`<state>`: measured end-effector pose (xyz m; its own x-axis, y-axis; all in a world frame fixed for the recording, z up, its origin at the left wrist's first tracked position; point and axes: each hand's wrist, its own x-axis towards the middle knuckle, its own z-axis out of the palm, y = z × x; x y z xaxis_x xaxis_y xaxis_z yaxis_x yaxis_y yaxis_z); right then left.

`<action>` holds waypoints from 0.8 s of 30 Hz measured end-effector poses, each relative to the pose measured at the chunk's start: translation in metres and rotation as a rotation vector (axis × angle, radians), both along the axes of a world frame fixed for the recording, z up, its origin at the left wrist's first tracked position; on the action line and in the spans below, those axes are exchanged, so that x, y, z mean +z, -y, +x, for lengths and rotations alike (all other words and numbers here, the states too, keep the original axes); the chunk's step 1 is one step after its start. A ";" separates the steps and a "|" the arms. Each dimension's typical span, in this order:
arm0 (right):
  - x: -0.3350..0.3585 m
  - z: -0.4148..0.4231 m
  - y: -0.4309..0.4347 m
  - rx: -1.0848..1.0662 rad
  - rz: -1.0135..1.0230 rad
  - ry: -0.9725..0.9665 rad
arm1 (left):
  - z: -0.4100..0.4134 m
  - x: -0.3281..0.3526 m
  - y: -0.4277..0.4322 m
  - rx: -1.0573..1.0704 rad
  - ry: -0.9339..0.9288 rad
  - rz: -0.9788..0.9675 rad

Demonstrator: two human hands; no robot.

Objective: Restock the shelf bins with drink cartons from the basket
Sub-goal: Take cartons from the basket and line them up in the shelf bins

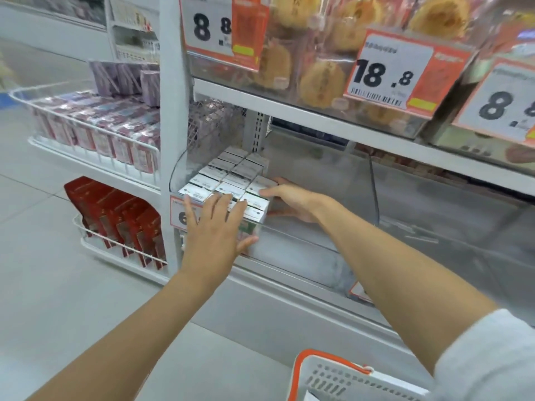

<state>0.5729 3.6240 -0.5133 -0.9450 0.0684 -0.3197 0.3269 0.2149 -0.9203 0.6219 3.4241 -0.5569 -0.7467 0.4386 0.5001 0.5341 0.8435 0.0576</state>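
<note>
Several white drink cartons (228, 173) stand in rows at the left end of a clear plastic shelf bin (304, 247). My left hand (215, 227) lies flat with straight fingers against the bin's clear front, over the front cartons. My right hand (292, 198) reaches inside the bin and presses against the right side of the front cartons, thumb on top of one carton. At the bottom edge sits the white basket (341, 380) with an orange rim; its contents are out of view.
The upper shelf holds bagged pastries with price tags (385, 73). To the left, a wire rack (95, 137) carries purple-and-red packs, with red boxes (121, 221) in a lower rack. The bin's right part (434, 215) shows bare plastic. Grey floor lies below left.
</note>
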 end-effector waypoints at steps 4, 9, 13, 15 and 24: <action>0.009 0.014 0.002 0.028 0.259 -0.064 | 0.002 0.006 0.002 -0.009 0.101 -0.051; 0.022 0.075 -0.001 -0.060 0.634 -0.356 | 0.024 0.031 0.001 -0.029 0.096 0.065; 0.023 0.161 -0.004 -0.099 0.836 -0.579 | 0.083 0.043 -0.019 -0.142 0.128 0.261; 0.013 0.206 -0.005 -0.114 0.817 -0.649 | 0.114 0.033 -0.032 -0.201 0.253 0.254; -0.160 0.422 -0.080 -0.058 0.627 0.121 | 0.248 -0.089 -0.055 -0.216 0.976 0.256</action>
<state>0.9952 3.7044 -0.6737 -0.8940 0.3273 -0.3061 0.4478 0.6792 -0.5815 0.8698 3.4790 -0.6458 -0.7954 0.5775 -0.1840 0.2974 0.6364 0.7117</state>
